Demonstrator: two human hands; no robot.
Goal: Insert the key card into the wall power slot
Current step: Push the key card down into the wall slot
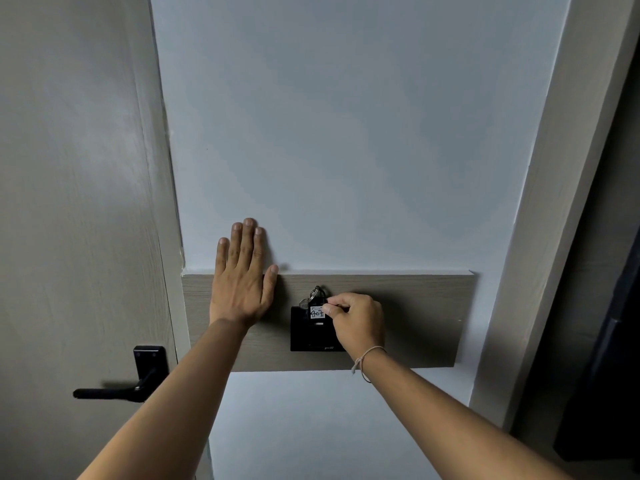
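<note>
Head view: right hand fingers pinched the key card at the black wall power slot; left hand lay flat, fingers spread, empty, on the wood panel.

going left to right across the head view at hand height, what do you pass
door handle → left hand, flat on the wall → key card at the black power slot → right hand, pinching the card → wooden panel → door frame

grey door, black lever handle, wood panel
</note>
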